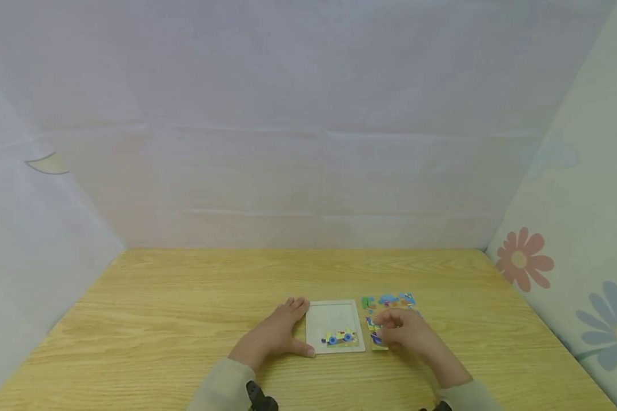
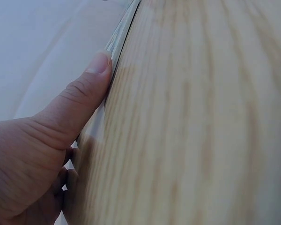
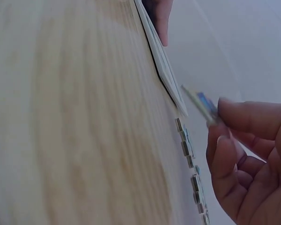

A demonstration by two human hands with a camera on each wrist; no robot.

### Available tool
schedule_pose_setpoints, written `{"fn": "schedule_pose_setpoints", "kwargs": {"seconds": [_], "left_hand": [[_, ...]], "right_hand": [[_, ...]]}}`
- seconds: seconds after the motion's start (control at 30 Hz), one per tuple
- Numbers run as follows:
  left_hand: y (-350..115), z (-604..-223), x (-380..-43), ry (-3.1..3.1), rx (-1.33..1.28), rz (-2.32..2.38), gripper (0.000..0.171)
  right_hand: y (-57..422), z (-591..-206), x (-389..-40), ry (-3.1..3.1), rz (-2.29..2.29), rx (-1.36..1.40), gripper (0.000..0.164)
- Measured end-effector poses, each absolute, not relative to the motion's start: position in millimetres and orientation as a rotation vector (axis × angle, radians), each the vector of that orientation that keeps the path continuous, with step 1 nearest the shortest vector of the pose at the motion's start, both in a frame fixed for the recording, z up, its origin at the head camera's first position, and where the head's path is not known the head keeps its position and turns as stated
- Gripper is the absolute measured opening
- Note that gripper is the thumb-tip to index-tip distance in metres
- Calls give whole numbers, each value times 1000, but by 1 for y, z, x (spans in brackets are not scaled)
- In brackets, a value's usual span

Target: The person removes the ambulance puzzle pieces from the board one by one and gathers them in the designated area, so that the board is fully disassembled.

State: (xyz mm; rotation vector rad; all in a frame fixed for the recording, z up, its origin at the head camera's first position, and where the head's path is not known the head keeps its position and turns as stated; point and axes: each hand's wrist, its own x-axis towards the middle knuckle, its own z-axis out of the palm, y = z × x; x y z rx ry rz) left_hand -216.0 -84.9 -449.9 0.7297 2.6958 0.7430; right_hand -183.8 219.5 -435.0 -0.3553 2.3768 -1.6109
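Note:
My left hand [image 1: 280,330] spreads along the left side of a white square puzzle tray [image 1: 325,315]. Its thumb [image 2: 79,96] lies against the tray's near left corner, and the fingertips touch the far left corner. A few joined pieces with a yellow vehicle and blue wheels [image 1: 340,338] sit in the tray's lower right part. Just right of the tray, my right hand [image 1: 406,331] pinches a thin puzzle piece [image 3: 200,104] between thumb and fingers, raised above the table and tilted. The piece's picture cannot be made out.
Several loose puzzle pieces [image 1: 389,299] lie flat on the wooden table [image 1: 175,308], right of the tray and partly beneath the right hand. Pale cloth walls [image 1: 319,171] enclose the table at the back and both sides; the right one [image 1: 571,240] bears printed flowers.

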Motion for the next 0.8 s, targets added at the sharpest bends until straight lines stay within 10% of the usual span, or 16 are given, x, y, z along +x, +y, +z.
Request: {"fn": "schedule_pose_setpoints", "kwargs": {"seconds": [0.8], "left_hand": [[-83, -446, -214, 2691, 707, 723, 108]], "right_hand": [[208, -426, -186, 2853, -1236, -196, 16]]}}
